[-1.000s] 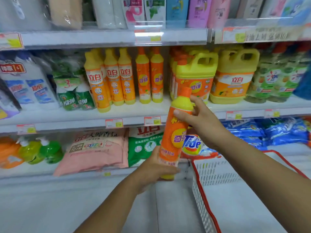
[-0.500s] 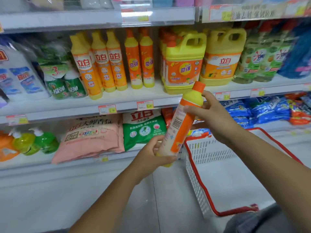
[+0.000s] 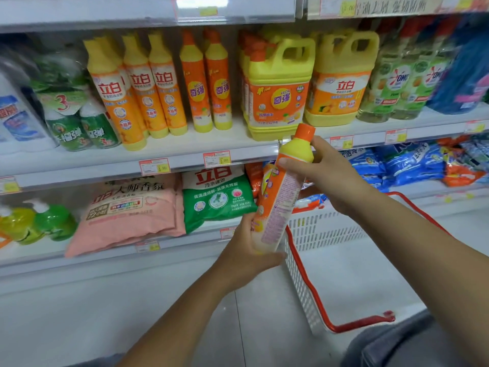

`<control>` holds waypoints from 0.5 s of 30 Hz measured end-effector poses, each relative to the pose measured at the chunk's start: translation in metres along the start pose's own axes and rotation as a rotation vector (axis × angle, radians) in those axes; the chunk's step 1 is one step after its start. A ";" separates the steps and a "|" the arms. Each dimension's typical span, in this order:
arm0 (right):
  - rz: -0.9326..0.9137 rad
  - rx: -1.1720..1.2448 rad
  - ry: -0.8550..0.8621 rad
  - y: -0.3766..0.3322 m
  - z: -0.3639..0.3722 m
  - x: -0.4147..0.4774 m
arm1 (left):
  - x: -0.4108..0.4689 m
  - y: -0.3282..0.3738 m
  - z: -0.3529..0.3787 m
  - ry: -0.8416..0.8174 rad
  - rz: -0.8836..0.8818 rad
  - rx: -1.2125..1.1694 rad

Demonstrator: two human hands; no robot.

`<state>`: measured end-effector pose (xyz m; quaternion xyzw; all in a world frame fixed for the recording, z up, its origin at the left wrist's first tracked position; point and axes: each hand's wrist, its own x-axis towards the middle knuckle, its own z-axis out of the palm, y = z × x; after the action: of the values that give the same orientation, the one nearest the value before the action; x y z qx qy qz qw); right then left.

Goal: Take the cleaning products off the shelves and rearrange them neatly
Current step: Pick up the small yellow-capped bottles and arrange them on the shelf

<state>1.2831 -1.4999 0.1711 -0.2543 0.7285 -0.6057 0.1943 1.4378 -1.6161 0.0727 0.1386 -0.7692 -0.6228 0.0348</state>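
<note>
Three shelves (image 3: pixel 185 151) of cleaning products fill the view in a shop aisle, with one white basket (image 3: pixel 317 229), red-rimmed, standing on the floor at lower right. On the middle shelf, two big yellow jugs (image 3: pixel 277 86) stand in front at right of centre, with more packed behind the left one. Below them lie two soft bags, one pink (image 3: pixel 127 215) and one green (image 3: pixel 217 197). Left of the jugs stand three yellow-capped bottles (image 3: pixel 140 86) in front, others hidden behind, and at least two slim orange-capped bottles (image 3: pixel 195 86).

One matching orange bottle (image 3: pixel 280 197) is off the shelf, held tilted in the air in front of the middle shelf's edge, over the near corner of the basket, its cap (image 3: pixel 305 132) pointing up and to the right. The left hand (image 3: pixel 246 250) is wrapped round its base; the right hand (image 3: pixel 330 176) has its fingers curled round the yellow shoulder just under the cap.

The bottle looks like stiff plastic, probably full and fairly weighty for its size, with a glossy label that could slide in the palm. It is likely best held round the body, one hand under the base, not by the cap alone.
</note>
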 end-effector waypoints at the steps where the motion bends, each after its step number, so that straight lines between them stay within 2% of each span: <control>1: 0.015 0.037 -0.003 0.001 -0.002 0.002 | 0.000 0.000 -0.005 -0.048 -0.029 -0.052; 5: 0.069 0.261 -0.064 0.007 -0.003 0.008 | 0.000 -0.002 -0.021 -0.141 -0.087 -0.101; 7: 0.091 0.322 -0.094 0.007 0.001 0.009 | 0.000 -0.004 -0.019 -0.081 -0.073 -0.097; 11: 0.040 -0.053 -0.127 0.001 0.010 0.002 | -0.001 -0.004 -0.010 0.089 0.002 0.016; 15: 0.022 -0.020 -0.153 0.000 0.014 0.000 | -0.002 -0.001 -0.008 0.071 -0.008 0.054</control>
<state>1.2915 -1.5104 0.1687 -0.2940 0.7203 -0.5749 0.2534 1.4414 -1.6238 0.0740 0.1647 -0.7833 -0.5968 0.0556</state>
